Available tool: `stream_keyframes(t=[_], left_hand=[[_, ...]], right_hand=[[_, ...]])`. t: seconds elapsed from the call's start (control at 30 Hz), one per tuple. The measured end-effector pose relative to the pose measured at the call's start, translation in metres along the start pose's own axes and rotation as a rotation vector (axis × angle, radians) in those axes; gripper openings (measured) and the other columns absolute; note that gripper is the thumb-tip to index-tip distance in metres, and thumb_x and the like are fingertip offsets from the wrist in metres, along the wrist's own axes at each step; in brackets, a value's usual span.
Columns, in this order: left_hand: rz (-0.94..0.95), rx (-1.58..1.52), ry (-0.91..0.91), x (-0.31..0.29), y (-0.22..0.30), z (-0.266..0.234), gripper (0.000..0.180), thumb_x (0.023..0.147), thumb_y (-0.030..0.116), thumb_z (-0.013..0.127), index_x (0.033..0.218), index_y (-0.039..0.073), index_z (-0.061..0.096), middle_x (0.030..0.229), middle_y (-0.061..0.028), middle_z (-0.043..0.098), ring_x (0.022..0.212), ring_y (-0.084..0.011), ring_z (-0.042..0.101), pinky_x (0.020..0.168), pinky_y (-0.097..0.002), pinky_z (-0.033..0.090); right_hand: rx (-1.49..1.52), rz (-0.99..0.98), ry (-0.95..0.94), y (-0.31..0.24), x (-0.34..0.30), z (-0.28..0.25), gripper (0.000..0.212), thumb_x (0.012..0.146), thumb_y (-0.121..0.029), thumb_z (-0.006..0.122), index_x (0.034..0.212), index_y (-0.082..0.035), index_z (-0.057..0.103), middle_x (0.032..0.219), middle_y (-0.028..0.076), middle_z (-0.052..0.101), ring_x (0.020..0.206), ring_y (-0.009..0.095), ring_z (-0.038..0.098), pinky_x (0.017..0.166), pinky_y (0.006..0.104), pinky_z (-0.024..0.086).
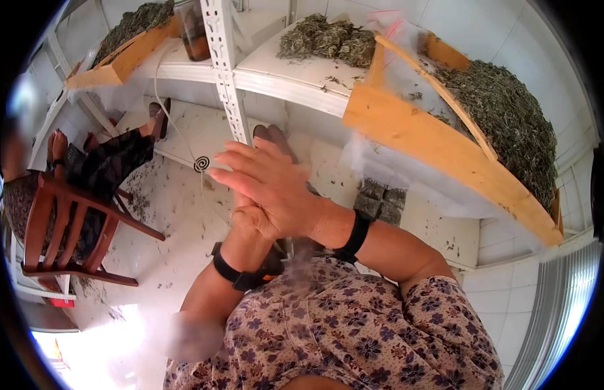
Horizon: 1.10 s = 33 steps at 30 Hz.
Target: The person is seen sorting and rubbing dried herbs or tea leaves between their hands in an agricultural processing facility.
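Observation:
My hands are pressed together in front of my chest, crossing each other, and no object shows between them. My right hand (pixel 286 198) lies on top, its fingers stretched out toward the left. Underneath is my left hand (pixel 251 223), mostly covered; its thumb side shows at the wrist, and fingertips seem to stick out beyond the right hand. A black band (pixel 355 235) circles my right wrist and another black band (pixel 232 272) circles the left. Nearest to the hands on the right is a wooden-sided tray (pixel 438 153) holding a heap of dried dark-green herb (pixel 503 110).
White shelving (pixel 286 91) with a perforated post (pixel 221 65) stands ahead. Another herb-filled wooden tray (pixel 120 68) and a jar (pixel 195 32) are at upper left. Someone sits on a reddish wooden chair (pixel 71 231) at left. Dark packets (pixel 379 198) lie below the right tray.

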<state>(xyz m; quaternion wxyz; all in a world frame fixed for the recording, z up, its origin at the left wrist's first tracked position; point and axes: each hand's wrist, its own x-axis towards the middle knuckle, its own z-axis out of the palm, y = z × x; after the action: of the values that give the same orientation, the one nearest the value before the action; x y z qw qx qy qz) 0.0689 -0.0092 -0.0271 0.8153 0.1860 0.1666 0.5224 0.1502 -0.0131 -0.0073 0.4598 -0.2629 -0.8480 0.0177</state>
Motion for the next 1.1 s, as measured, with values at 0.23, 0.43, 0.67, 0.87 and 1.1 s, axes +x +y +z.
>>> stream_keyframes(t=[0.23, 0.43, 0.67, 0.87, 1.1], left_hand=[[-0.099, -0.135, -0.126, -0.009, -0.003, 0.001, 0.040, 0.095, 0.028, 0.031, 0.126, 0.003, 0.037, 0.124, -0.0109, 0.044, 0.114, -0.0237, 0.046, 0.095, -0.0365, 0.041], [-0.052, 0.223, -0.051, -0.007, -0.005, -0.007, 0.034, 0.095, 0.020, 0.032, 0.121, 0.000, 0.040, 0.118, -0.0129, 0.048, 0.108, -0.0221, 0.049, 0.091, -0.0354, 0.044], [-0.069, 0.065, 0.021, -0.004, -0.006, -0.012, 0.028, 0.094, 0.019, 0.034, 0.112, 0.001, 0.045, 0.112, -0.0127, 0.051, 0.102, -0.0210, 0.052, 0.083, -0.0330, 0.046], [0.025, 0.200, -0.050, -0.011, -0.005, -0.006, 0.035, 0.090, 0.017, 0.036, 0.121, 0.001, 0.042, 0.116, -0.0111, 0.050, 0.108, -0.0246, 0.050, 0.091, -0.0372, 0.044], [0.054, 0.298, -0.231, -0.006, 0.000, -0.010, 0.044, 0.080, -0.005, 0.040, 0.124, -0.003, 0.040, 0.121, -0.0133, 0.047, 0.112, -0.0269, 0.049, 0.093, -0.0369, 0.044]], right_hand=[[-0.225, -0.107, 0.007, 0.029, -0.008, -0.018, 0.053, 0.088, -0.048, 0.032, 0.111, -0.005, 0.053, 0.115, 0.016, 0.049, 0.114, 0.035, 0.041, 0.091, 0.0499, 0.026], [-0.218, -0.011, 0.020, 0.019, -0.018, -0.017, 0.038, 0.075, -0.029, 0.051, 0.102, -0.003, 0.056, 0.087, 0.011, 0.056, 0.079, 0.027, 0.054, 0.076, 0.0391, 0.037], [-0.209, 0.010, 0.050, 0.025, -0.021, -0.008, 0.036, 0.074, -0.028, 0.053, 0.101, -0.004, 0.054, 0.075, 0.008, 0.056, 0.067, 0.024, 0.053, 0.063, 0.0342, 0.037], [-0.188, -0.054, 0.102, 0.036, -0.012, -0.007, 0.056, 0.080, -0.046, 0.043, 0.118, -0.006, 0.046, 0.110, 0.019, 0.048, 0.086, 0.029, 0.050, 0.072, 0.0379, 0.035], [-0.252, -0.116, 0.220, 0.033, -0.012, -0.014, 0.076, 0.081, -0.066, 0.035, 0.122, -0.003, 0.043, 0.125, 0.027, 0.039, 0.092, 0.040, 0.049, 0.077, 0.0437, 0.039]])
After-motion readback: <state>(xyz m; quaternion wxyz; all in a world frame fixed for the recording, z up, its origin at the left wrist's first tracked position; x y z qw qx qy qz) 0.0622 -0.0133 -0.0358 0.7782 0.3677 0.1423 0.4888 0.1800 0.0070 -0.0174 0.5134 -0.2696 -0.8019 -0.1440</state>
